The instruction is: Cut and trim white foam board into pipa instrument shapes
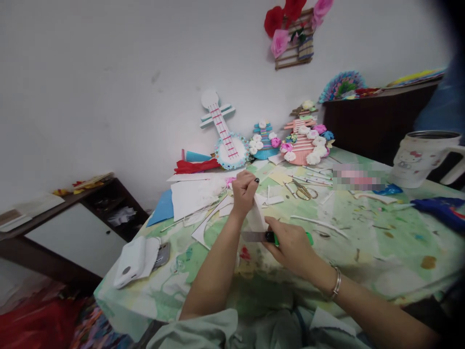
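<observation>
My left hand is closed around the upper end of a white strip, which looks like paper or thin foam board. The strip hangs down towards my right hand, which grips a utility knife with a green handle. Its grey blade points left, lying across the strip's lower end; whether the edge touches it I cannot tell. My right thumb and fingertips are close to the strip. Both hands are above the front middle of the table, and my left palm is hidden.
Gold-handled scissors, pencils and white sheets lie on the green patterned tablecloth. A white mug stands at right, a white device at left. A paper-craft lute and flowered crafts lean against the wall.
</observation>
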The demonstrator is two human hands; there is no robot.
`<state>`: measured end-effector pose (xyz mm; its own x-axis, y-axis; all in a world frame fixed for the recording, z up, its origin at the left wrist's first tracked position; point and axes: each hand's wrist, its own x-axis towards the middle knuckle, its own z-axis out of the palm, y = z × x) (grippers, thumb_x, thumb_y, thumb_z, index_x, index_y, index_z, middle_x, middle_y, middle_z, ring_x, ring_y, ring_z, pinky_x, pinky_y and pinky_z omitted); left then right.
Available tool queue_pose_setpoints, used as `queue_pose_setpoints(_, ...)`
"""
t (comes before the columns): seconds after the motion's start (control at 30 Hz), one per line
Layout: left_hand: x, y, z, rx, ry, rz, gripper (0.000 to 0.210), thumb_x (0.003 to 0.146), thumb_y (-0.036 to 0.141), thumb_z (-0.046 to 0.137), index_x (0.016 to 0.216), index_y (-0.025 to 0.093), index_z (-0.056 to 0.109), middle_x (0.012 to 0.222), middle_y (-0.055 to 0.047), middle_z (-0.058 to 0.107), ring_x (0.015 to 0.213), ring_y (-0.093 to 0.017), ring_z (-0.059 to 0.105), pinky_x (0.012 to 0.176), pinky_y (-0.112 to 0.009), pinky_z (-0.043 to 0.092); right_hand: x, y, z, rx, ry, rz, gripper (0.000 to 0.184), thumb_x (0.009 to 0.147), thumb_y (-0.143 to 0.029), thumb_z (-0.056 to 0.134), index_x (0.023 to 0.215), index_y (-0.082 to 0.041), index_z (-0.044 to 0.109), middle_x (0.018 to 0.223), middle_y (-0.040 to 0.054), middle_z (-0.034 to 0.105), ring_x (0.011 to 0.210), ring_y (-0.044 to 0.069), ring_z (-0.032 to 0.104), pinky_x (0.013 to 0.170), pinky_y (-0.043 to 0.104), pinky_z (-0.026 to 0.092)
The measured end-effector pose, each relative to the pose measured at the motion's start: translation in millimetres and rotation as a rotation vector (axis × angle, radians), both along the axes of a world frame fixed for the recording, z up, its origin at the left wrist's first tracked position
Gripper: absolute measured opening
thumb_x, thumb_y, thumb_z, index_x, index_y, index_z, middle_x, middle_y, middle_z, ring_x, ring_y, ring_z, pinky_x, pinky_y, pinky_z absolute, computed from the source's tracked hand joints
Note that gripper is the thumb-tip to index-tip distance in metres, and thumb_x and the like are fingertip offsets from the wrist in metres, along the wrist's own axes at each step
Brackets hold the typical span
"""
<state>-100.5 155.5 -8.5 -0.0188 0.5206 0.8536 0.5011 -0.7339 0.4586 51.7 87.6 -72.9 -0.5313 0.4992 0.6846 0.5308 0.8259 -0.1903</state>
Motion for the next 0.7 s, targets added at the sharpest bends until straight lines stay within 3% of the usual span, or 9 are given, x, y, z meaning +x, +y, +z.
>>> queue_pose_setpoints(0.13, -5.0, 11.4, -4.8, -0.018, 0.028, -0.021, 0.040, 0.080, 0.027, 0.041, 0.043, 0.022, 0.025, 0.045, 0.002, 0.032, 0.057, -0.015, 0.042, 0.068, -0.033, 0.038, 7.2, 10.5, 0.2, 0.014, -0.031, 0.021, 0.034, 0.087, -0.040, 0.049, 0.110, -0.014, 0.052, 0.081, 0.0079, 0.065, 0.070, 0.021, 0.060, 0.060, 0.029, 0.036)
queue_pose_setpoints(0.43, -2.1, 22.1, -4.0, -0.020, 0.046, -0.084, 0.037, 0.075, 0.023, 0.041, 0.046, 0.021, 0.019, 0.046, 0.002, 0.024, 0.054, -0.014, 0.032, 0.062, -0.033, 0.030, 17.1, 30.7, 26.1, 0.140, -0.083, 0.054, 0.030, 0.089, -0.044, 0.046, 0.078, -0.018, 0.055, 0.066, 0.0028, 0.053, 0.060, 0.017, 0.046, 0.057, 0.030, 0.026)
queue_pose_setpoints(0.7, -11.8, 18.3, -7.2, 0.009, 0.012, -0.080, 0.036, 0.076, 0.023, 0.040, 0.047, 0.022, 0.019, 0.046, 0.002, 0.024, 0.054, -0.015, 0.031, 0.064, -0.035, 0.030, 11.4, 49.6, 24.5, 0.194, -0.110, 0.053, 0.036, 0.088, -0.050, 0.045, 0.071, -0.019, 0.052, 0.061, 0.0012, 0.050, 0.056, 0.015, 0.043, 0.055, 0.030, 0.023)
